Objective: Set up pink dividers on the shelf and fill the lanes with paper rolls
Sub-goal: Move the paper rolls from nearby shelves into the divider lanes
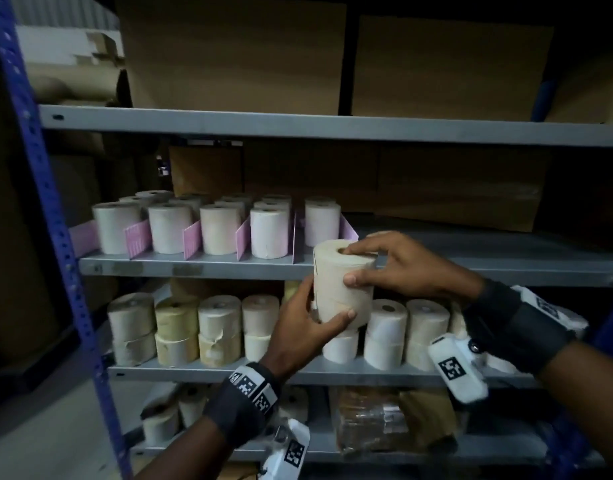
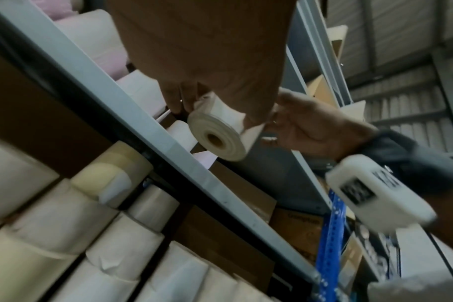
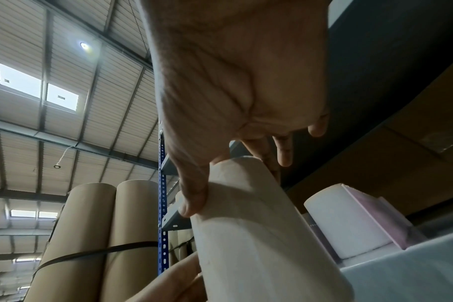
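Observation:
Both hands hold one cream paper roll [image 1: 343, 282] upright in front of the middle shelf's edge [image 1: 194, 266]. My left hand [image 1: 308, 323] grips its lower part, thumb across the front. My right hand [image 1: 395, 261] grips the upper part, fingers on the top rim and thumb on the side. The same roll [image 2: 217, 134] shows its core from below in the left wrist view, and its side [image 3: 259, 235] fills the right wrist view. Pink dividers [image 1: 137, 238] stand on the middle shelf, with rows of rolls [image 1: 170, 228] in the lanes. The rightmost lane holds one roll [image 1: 321, 223].
Stacked paper rolls [image 1: 218, 327] fill the shelf below. Cardboard boxes [image 1: 235, 53] sit on the top shelf and behind the lanes. A blue perforated upright [image 1: 52, 216] stands at the left. Bare shelf [image 1: 488, 251] lies right of the last divider [image 1: 348, 232]. Wrapped packs [image 1: 370, 420] lie on the bottom shelf.

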The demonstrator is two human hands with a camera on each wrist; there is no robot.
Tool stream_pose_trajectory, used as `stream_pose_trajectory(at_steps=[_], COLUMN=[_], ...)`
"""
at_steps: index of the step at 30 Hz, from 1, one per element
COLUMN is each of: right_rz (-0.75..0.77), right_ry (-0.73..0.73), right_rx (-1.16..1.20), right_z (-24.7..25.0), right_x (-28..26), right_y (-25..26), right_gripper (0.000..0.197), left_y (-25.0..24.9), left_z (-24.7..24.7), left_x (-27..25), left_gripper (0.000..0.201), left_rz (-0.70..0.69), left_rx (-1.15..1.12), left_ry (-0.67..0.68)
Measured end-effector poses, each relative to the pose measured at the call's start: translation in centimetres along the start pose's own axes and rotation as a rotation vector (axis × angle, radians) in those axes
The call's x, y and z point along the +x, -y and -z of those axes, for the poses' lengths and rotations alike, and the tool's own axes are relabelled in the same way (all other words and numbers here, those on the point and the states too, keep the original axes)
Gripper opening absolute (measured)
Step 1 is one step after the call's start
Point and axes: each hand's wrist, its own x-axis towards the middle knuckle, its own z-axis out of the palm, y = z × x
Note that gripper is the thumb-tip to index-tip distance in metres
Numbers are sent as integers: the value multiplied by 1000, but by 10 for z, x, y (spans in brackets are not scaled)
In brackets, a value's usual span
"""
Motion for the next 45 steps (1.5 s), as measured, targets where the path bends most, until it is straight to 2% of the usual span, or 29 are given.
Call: stream_pose_trajectory(at_steps=[5,8,12,17,20,23,29,34,40,45], right_rz=[13,40,-10,-80,-93,-99,-167,-132,-136,-139], right_ry=[-36,-33,-62,-95,-47,-21,71,148,127,212], right_rx=[-62,-140,-210,-259,-237,-227,-512,-513,-574,-518], right_z=[-12,-16,-19,-18,-15,-11,-9,2,1,10], right_x=[42,69,91,110,120,134,158,166,169,175], right_y=[-22,-34,-49,-67,-73,-81,-86,-93,-99,-97], right_gripper=[60,61,73,72,75,61,54,57,54,53], left_y=[23,36,55,78,90,96,92,94,86,83], left_z=[0,-8,-18,-27,-31,-33,-38,-40,-41,-40], left_x=[11,15,19,36,49,63,88,82,76,79], left_gripper=[75,78,75,77,82,90,93,100,105,101], left_rz=[-95,-144,-192,-216,-197,-139,-10,31,-26,-53], left_rx=[344,532,729,876,947,1009,1115,1164,1227,1204], left_ry=[-167,-213,-163,-96,-72,-35,76,173,128,79])
